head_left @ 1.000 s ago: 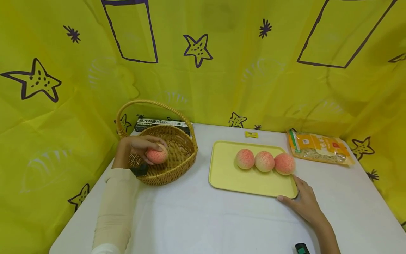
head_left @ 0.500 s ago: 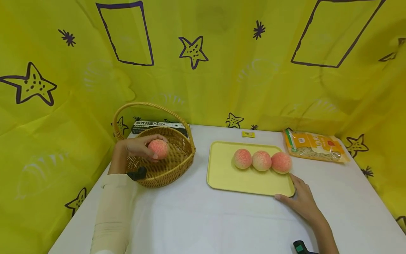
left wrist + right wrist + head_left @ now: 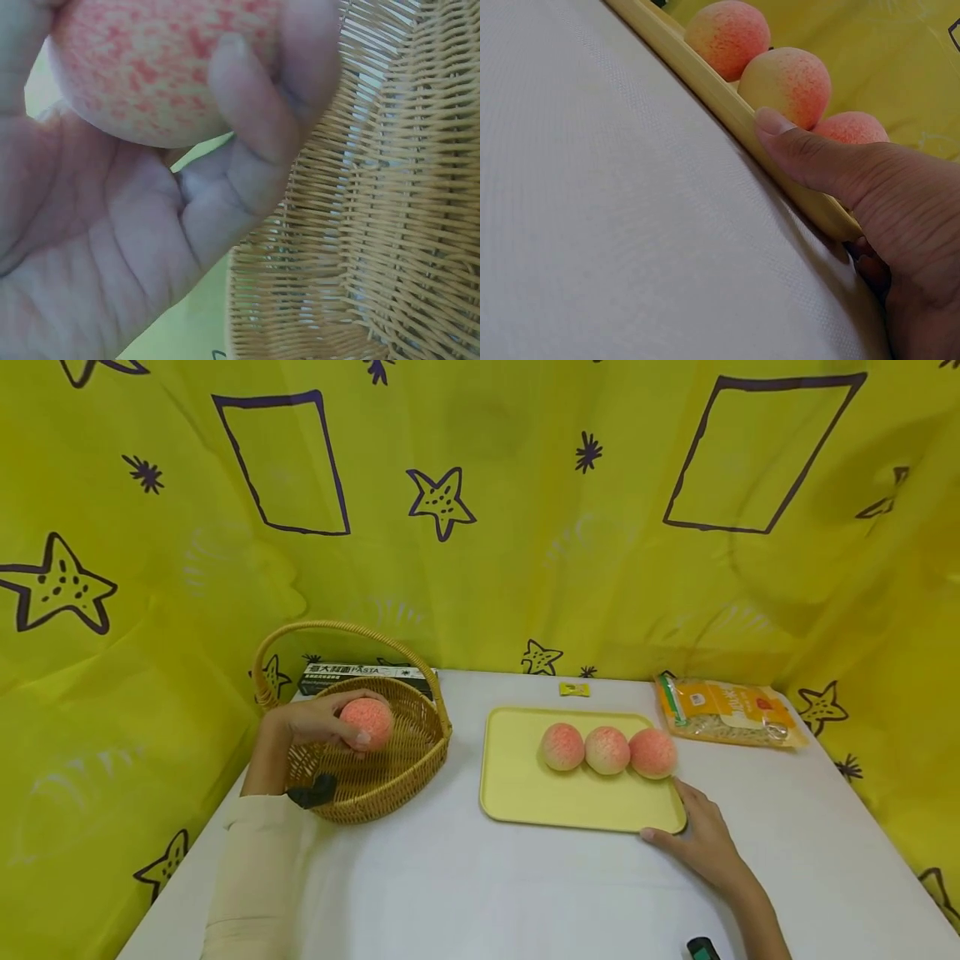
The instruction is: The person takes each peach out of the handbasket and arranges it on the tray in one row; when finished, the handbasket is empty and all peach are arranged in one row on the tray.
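Note:
My left hand point(image 3: 318, 720) grips a pink-speckled peach point(image 3: 367, 723) above the inside of a wicker basket point(image 3: 390, 802) at the left of the table. In the left wrist view its fingers point(image 3: 247, 97) curl round the peach point(image 3: 150, 67), with the basket weave point(image 3: 375, 225) beside it. A yellow tray point(image 3: 525, 785) carries three peaches in a row point(image 3: 562, 746) point(image 3: 607, 750) point(image 3: 652, 752). My right hand point(image 3: 701, 843) rests against the tray's near right corner. Its thumb point(image 3: 802, 154) lies along the tray rim point(image 3: 705, 86), just in front of the peaches point(image 3: 786, 81).
A dark pasta box point(image 3: 352, 674) lies behind the basket. A bag of noodles point(image 3: 727, 710) sits at the back right, and a small yellow packet point(image 3: 573, 689) behind the tray. Yellow star-printed cloth walls in the white table point(image 3: 465, 885). A dark device point(image 3: 701, 949) shows at the bottom edge.
My left hand has raised the peach a little higher within the basket. The right hand has stayed at the tray corner. The head view has tilted slightly.

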The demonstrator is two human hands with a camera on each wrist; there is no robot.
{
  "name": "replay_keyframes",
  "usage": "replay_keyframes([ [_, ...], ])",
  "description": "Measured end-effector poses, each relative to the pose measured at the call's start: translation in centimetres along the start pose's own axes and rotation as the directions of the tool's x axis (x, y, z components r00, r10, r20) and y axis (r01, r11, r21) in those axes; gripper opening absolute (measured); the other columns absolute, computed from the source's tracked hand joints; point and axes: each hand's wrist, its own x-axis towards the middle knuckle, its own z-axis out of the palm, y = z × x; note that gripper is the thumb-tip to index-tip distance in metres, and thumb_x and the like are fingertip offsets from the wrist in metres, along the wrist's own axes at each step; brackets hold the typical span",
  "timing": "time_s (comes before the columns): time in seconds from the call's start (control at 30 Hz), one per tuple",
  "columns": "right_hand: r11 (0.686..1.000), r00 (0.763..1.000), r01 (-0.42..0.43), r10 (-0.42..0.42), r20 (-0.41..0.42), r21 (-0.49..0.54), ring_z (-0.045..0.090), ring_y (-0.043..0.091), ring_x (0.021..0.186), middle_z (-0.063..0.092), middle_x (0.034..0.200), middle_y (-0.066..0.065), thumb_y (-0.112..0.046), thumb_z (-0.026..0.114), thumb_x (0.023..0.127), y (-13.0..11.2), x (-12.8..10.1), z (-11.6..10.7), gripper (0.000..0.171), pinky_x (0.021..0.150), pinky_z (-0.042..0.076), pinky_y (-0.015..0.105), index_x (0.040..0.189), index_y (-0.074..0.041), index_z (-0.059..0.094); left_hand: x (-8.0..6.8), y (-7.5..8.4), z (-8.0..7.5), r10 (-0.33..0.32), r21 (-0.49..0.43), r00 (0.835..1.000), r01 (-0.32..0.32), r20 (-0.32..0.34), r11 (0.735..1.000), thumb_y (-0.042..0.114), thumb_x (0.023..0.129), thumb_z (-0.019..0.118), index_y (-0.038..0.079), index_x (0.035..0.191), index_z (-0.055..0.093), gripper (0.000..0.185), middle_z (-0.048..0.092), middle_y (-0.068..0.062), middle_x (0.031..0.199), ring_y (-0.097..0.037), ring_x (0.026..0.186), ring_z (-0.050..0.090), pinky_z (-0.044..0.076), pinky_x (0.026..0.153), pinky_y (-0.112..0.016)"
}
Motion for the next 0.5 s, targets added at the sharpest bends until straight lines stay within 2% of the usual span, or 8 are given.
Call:
replay_keyframes([
  [0.17,1.0,1.0,0.006,-0.006,-0.007,-0.012,0.027,0.056,0.131,0.03,0.148,0.036,-0.043,0.078,0.081,-0.1,0.1,0.0,0.103,0.099,0.026,0.072,0.152,0.006,0.021,-0.3,0.6,0.6,0.023,0.02,0.998,-0.021,-0.057,1.0,0.012,0.089,0.066,0.008,0.142,0.036,0.061,0.051,-0.019,0.124,-0.031,0.096,0.065,0.054,0.087,-0.055],
  [0.3,1.0,1.0,0.017,-0.018,-0.015,-0.015,0.028,0.056,0.13,0.03,0.147,0.037,-0.042,0.078,0.08,-0.1,0.0,0.0,0.103,0.098,0.026,0.072,0.151,0.006,0.021,-0.4,1.3,1.4,0.058,0.089,0.996,-0.052,-0.068,0.995,0.016,0.09,0.067,0.008,0.138,0.041,0.055,0.055,-0.015,0.122,-0.025,0.103,0.063,0.054,0.088,-0.05],
  [0.5,0.999,0.999,0.029,-0.029,-0.021,-0.022,0.029,0.056,0.129,0.031,0.146,0.038,-0.041,0.078,0.08,0.1,0.0,0.2,0.102,0.097,0.027,0.072,0.151,0.007,0.022,-0.3,2.8,3.3,0.125,0.211,0.992,-0.127,0.023,0.969,0.019,0.089,0.068,0.008,0.131,0.05,0.047,0.06,-0.014,0.115,-0.026,0.1,0.063,0.056,0.082,-0.044],
])
